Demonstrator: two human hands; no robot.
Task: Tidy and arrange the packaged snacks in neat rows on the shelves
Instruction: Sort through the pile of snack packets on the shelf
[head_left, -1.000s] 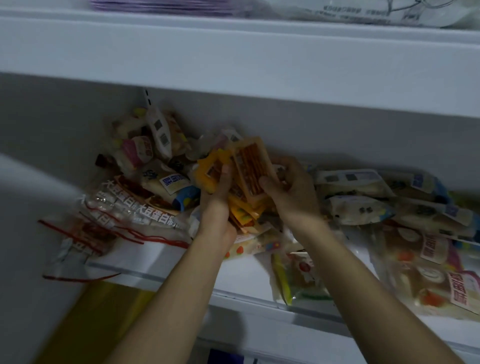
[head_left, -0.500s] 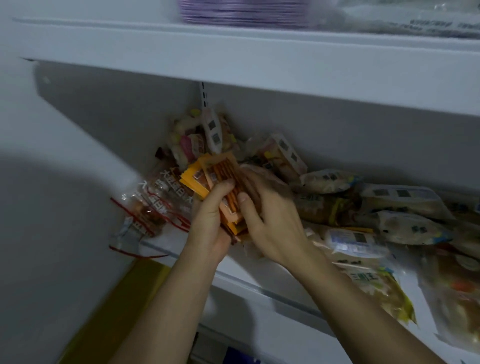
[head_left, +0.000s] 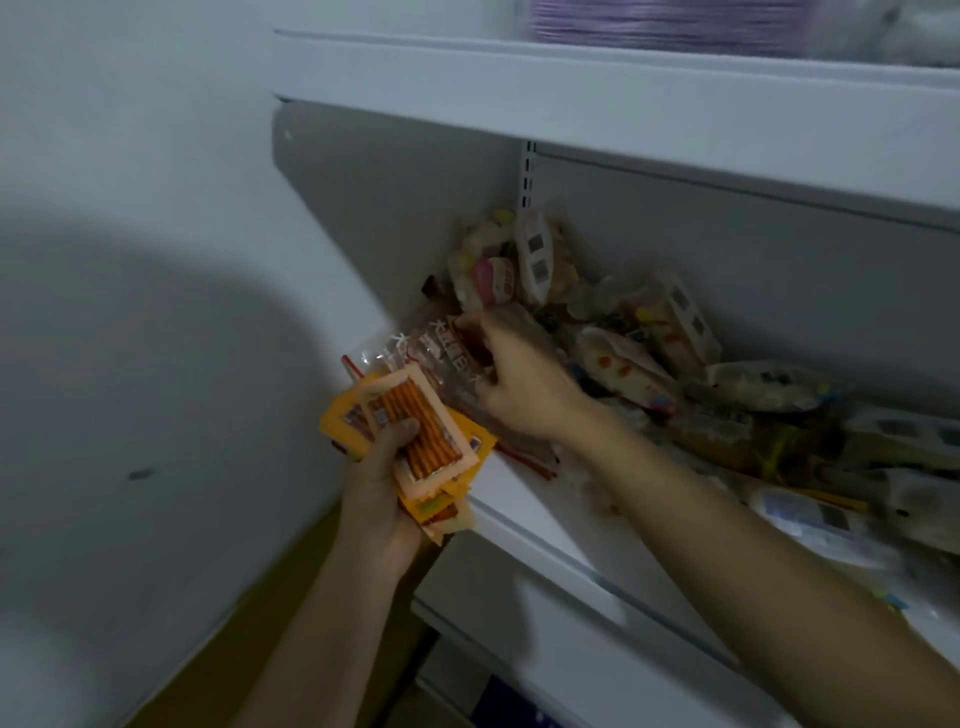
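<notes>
We are standing in front of the white shelf (head_left: 524, 499) and we are holding, in our left hand (head_left: 382, 499), a small stack of orange snack packets (head_left: 415, 441); the fingers are curling around the stack and the thumb is pressing on the top packet, which has a clear window with brown sticks inside. This stack is hanging just beyond the left end of the shelf, near its front edge. Our right hand (head_left: 519, 384) is reaching into the heap of mixed snacks (head_left: 649, 353) and its fingers are closing on a transparent bag with red trim (head_left: 436, 358), though the hand is blurred, so we cannot tell how firm this grasp is. We are judging that the task is only beginning: 1 kind of packet is being gathered, but no neat row is standing on the shelf yet, and most packages are lying piled against the back panel (head_left: 727, 249) and spreading to the right. For moving, the open room is looking small. The upper shelf (head_left: 623, 104) is hanging low over the heap, the wall (head_left: 156, 260) is closing the left side, and only a bare strip along the front edge is staying free. We are thinking that packets near this edge could slide off, so the bag should be pulled with care.
</notes>
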